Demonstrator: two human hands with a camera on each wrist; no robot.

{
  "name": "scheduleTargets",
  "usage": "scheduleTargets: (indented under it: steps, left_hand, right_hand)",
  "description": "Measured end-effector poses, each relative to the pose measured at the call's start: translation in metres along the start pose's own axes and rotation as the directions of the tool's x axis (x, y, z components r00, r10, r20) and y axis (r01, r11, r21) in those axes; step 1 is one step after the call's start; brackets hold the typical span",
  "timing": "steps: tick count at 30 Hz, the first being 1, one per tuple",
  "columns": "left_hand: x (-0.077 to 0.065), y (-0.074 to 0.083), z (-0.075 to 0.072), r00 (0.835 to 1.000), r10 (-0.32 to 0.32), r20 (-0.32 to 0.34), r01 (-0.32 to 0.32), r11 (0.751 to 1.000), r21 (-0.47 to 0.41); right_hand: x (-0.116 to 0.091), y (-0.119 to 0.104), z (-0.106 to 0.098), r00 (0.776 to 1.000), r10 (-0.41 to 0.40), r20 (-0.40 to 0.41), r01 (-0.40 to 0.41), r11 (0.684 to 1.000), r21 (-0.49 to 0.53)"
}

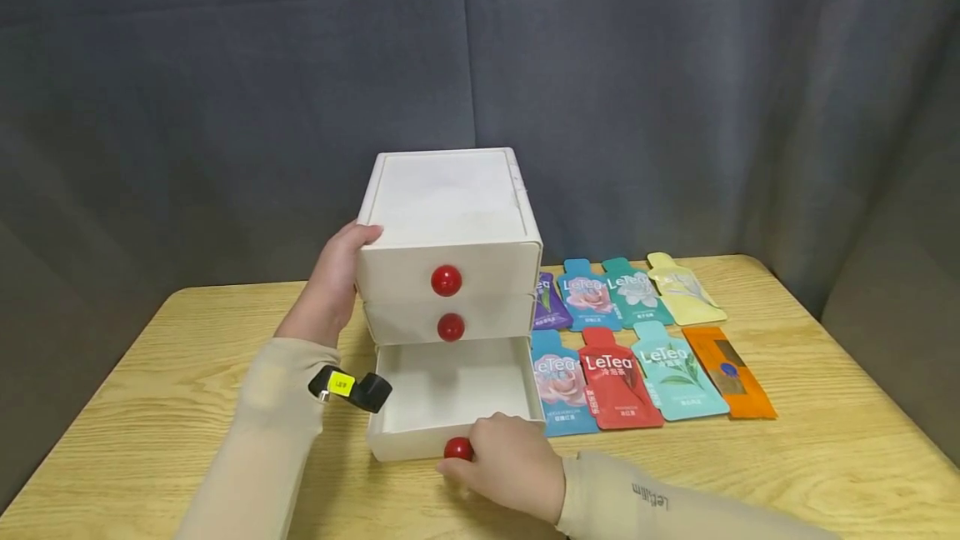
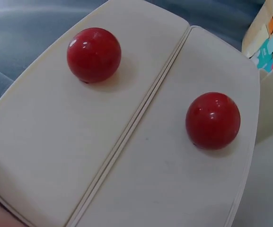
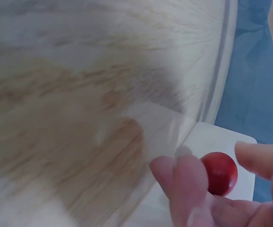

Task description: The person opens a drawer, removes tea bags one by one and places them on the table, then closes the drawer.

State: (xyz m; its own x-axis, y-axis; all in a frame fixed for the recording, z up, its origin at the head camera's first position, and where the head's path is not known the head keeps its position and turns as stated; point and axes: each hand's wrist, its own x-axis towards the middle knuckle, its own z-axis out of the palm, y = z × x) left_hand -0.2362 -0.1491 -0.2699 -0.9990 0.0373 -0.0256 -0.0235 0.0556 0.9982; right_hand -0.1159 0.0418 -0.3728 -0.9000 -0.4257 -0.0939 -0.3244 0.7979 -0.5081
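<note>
A white drawer cabinet (image 1: 450, 198) stands on the table with red knobs on its three drawers. My left hand (image 1: 330, 282) holds the cabinet at its upper left front, thumb over the top corner; the other fingers are largely hidden along its side. Pulled out toward me is the bottom drawer (image 1: 456, 386), its white floor showing. My right hand (image 1: 513, 461) has its fingers curled around that drawer's red knob (image 3: 220, 173). The top knob (image 2: 94, 55) and middle knob (image 2: 213, 120) fill much of the left wrist view, on drawers that are pushed in.
Several tea pouches lie in two rows right of the cabinet, among them a red pouch (image 1: 618, 382), a pale teal pouch (image 1: 678, 373) and a yellow pouch (image 1: 686, 286). An orange packet (image 1: 720, 348) ends the front row. A dark curtain (image 1: 615, 90) hangs behind the wooden table (image 1: 825, 407).
</note>
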Motion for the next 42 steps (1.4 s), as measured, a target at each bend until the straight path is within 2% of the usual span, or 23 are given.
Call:
scheduleTargets:
  steps: [4,8,15,23,29,35,42]
  left_hand:
    - [-0.001,0.000,0.000,1.000,-0.002,-0.006,0.002,1.000,-0.004]
    - [-0.002,-0.001,-0.002,1.000,-0.005,-0.003,0.005,1.000,0.009]
    - [-0.001,-0.001,-0.002,1.000,-0.003,-0.008,0.003,1.000,-0.007]
    - [0.001,-0.001,-0.002,1.000,-0.002,0.001,0.002,1.000,0.001]
    - [0.001,-0.001,-0.002,1.000,0.007,0.008,-0.007,1.000,0.002]
    - [0.000,-0.002,-0.002,1.000,0.001,0.009,-0.001,1.000,-0.002]
    - [0.000,-0.001,-0.001,1.000,0.008,0.011,-0.008,1.000,0.003]
  right_hand:
    - [0.003,-0.004,0.003,0.999,0.013,-0.031,-0.015,0.997,-0.076]
    - [0.005,-0.005,0.004,0.998,0.008,-0.061,-0.015,0.994,-0.111]
    - [0.013,-0.005,-0.001,0.975,-0.110,-0.193,0.078,0.983,-0.165]
    - [0.023,-0.001,-0.003,0.983,-0.073,-0.169,0.051,0.990,-0.131]
    - [0.030,0.003,-0.007,0.977,-0.085,-0.194,0.064,0.992,-0.113]
    - [0.040,0.008,-0.010,0.980,-0.061,-0.192,0.043,0.995,-0.092]
    - [0.050,0.015,-0.011,0.968,-0.051,-0.246,0.023,0.993,-0.118]
